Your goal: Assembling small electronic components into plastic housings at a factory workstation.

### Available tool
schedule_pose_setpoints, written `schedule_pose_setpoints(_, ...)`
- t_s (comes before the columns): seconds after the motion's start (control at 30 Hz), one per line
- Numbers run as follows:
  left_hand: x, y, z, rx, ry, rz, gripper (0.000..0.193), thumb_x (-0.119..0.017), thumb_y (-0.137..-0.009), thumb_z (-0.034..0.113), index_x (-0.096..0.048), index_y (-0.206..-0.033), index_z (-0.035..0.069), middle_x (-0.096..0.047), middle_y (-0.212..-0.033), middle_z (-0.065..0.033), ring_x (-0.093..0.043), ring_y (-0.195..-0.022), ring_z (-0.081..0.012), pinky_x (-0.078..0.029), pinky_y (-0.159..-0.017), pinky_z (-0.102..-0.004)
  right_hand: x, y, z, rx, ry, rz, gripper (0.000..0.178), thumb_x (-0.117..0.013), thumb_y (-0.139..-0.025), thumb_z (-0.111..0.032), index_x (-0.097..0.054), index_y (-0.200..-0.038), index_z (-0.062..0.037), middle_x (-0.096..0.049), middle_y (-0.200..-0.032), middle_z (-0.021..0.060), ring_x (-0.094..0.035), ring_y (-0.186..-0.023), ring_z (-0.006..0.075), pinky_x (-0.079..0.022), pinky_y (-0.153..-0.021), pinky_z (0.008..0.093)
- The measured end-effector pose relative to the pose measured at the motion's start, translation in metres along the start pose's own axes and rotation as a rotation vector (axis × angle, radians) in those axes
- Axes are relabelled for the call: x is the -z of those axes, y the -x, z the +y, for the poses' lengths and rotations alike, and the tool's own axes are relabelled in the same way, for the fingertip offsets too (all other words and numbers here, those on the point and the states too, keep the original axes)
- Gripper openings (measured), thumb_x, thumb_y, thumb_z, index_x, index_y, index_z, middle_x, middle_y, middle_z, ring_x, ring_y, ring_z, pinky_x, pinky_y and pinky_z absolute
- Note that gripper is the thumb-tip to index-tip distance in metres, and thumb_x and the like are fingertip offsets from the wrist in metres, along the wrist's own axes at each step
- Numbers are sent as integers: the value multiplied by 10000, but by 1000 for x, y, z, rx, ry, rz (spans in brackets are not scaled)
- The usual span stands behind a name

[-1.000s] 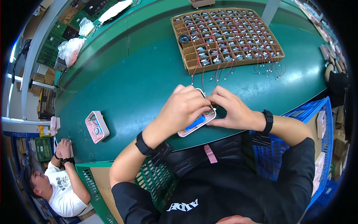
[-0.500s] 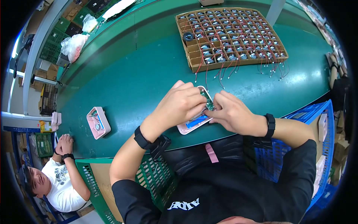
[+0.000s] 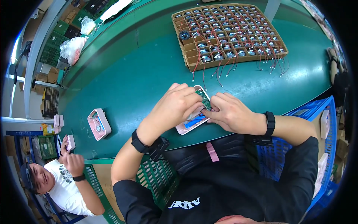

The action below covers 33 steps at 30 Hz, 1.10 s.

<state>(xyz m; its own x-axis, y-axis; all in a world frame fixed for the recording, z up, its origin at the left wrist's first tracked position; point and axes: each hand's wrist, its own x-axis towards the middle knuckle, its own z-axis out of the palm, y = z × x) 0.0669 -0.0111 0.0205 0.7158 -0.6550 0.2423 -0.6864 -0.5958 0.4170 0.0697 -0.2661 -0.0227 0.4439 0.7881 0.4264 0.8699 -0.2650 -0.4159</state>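
Holding an open pink plastic housing (image 3: 182, 130) low between both hands, showing smooth moulded walls, rounded corners and a paler rim. Lying directly beneath the fingertips of the left hand (image 3: 178, 102) and just left of the fingertips of the right hand (image 3: 231, 114), slanting with the far end beyond both sets of fingertips. Containing a smooth, blue-wrapped cylindrical battery (image 3: 194, 122) just below the left fingertips, plus a flat green circuit board (image 3: 204, 100), rough with small components, in the gap between the hands.

Curling the left fingers, with thumb and fingertips drawn together over the interior; concealing the contact, hence not revealing any pinched part. Bending the right fingers, with thumb and forefinger meeting the housing's near-right side; likewise not distinguishing a pinch from a press.

Wearing a black band (image 3: 138, 142) at the left wrist. Resting on a smooth green work surface (image 3: 134, 97), well left of the left hand: showing a second pink housing (image 3: 106, 128) with a round metallic part (image 3: 99, 128) inside.

Extending beyond the right hand with a divided cardboard tray (image 3: 191, 53), holding round loudspeakers (image 3: 219, 56) and trailing thin wires (image 3: 204, 80) toward the hands. Standing below the right wrist with a perforated blue plastic crate (image 3: 274, 155).
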Motion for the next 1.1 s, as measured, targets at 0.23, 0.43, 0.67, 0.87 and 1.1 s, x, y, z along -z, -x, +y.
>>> schedule_pose_setpoints(0.23,21,4,12,85,135,64,155,-795,-900,80,-773,-1042,20,-742,-869,-118,-706,-831,-315,-549,-861,-431,0,0,1,3,-6,2,311,-840,-872,-187,-800,-1160,-77,-546,-907,68,-578,-860,255,-475,-757,387)
schedule_pose_setpoints(0.43,26,4,18,61,117,120,127,-793,-912,72,-784,-1023,12,-728,-823,-123,-685,-750,-323,-558,-808,-420,3,-1,0,6,-8,-15,329,-840,-871,-197,-794,-1175,-80,-548,-914,70,-584,-870,255,-481,-768,393)
schedule_pose_setpoints(0.67,29,0,22,145,255,54,98,-782,-935,64,-769,-1001,-7,-721,-846,-119,-687,-744,-265,-554,-716,-364,1,1,2,4,-14,-12,333,-838,-870,-195,-790,-1179,-79,-548,-924,72,-587,-881,257,-481,-775,397)
schedule_pose_setpoints(0.87,20,1,15,325,477,22,114,-763,-955,92,-761,-1026,3,-732,-894,-118,-708,-780,-277,-555,-688,-360,0,1,2,4,-14,-16,330,-841,-864,-189,-786,-1170,-78,-544,-928,77,-588,-889,262,-481,-781,401)
schedule_pose_setpoints(1.1,-7,-2,15,273,248,115,71,-767,-905,106,-773,-935,42,-690,-889,-80,-688,-856,-256,-533,-777,-371,1,0,3,2,-44,-12,296,-846,-856,-183,-782,-1124,-75,-541,-934,84,-587,-894,277,-482,-781,408)
